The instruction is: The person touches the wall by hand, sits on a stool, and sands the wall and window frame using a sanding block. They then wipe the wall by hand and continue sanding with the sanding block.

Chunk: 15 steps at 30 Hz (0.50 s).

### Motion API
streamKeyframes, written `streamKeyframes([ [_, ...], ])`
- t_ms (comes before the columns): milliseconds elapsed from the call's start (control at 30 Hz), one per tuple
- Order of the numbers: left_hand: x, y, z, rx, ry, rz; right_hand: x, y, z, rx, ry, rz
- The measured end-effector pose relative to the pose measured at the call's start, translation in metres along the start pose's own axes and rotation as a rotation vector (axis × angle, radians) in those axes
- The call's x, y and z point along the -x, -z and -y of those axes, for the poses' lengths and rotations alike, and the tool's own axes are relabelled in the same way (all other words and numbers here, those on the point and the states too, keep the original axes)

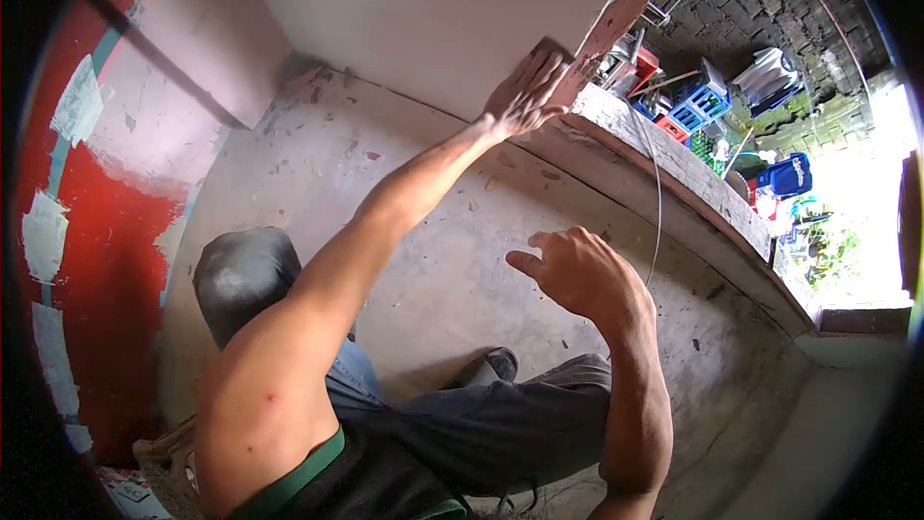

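Note:
My left hand [525, 98] is stretched out far ahead, its fingers laid over a dark, sandpaper-like pad [552, 46]. The pad lies against the pale wall [443, 10], close to the wall's worn reddish edge [608, 24]. Most of the pad is hidden under the fingers. Lower and to the right, my right hand [587, 272] hangs in the air above the floor, thumb apart from loosely bent fingers, with nothing in it.
Scuffed grey floor [433, 260] with paint flakes lies around my legs. A ledge [693, 169] runs along the right, with a thin cable [658, 202] over it. Crates [701, 108] stand beyond the opening. Red, patched wall [115, 270] is at left.

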<state>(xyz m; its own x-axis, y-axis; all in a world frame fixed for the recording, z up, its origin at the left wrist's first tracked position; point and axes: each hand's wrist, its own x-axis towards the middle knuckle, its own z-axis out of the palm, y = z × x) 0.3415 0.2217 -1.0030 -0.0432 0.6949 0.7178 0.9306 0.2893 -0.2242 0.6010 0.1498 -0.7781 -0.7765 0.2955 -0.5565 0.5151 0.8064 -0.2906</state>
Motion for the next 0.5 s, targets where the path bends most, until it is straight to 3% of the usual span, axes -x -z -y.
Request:
streamKeyframes([
  [100, -0.009, 0.015, -0.005, 0.01, 0.05, 0.001, 0.007, 0.005, 0.003, -0.009, -0.046, 0.029],
  [200, -0.075, 0.034, 0.019, 0.264, 0.026, -0.336, 0.005, 0.005, 0.0, 0.004, -0.041, 0.015],
  [300, -0.148, 0.115, 0.031, 0.217, -0.003, -0.347, 0.002, -0.006, -0.01, -0.044, 0.091, -0.13],
  [367, -0.16, 0.119, 0.04, 0.422, -0.005, -0.381, -0.003, 0.002, -0.006, -0.034, -0.02, -0.028],
  [433, -0.131, 0.104, 0.034, 0.148, -0.006, -0.22, -0.002, 0.007, -0.006, -0.004, -0.034, -0.021],
  [500, -0.078, 0.042, 0.02, -0.072, -0.023, -0.165, 0.002, 0.007, -0.003, -0.011, -0.037, -0.027],
])
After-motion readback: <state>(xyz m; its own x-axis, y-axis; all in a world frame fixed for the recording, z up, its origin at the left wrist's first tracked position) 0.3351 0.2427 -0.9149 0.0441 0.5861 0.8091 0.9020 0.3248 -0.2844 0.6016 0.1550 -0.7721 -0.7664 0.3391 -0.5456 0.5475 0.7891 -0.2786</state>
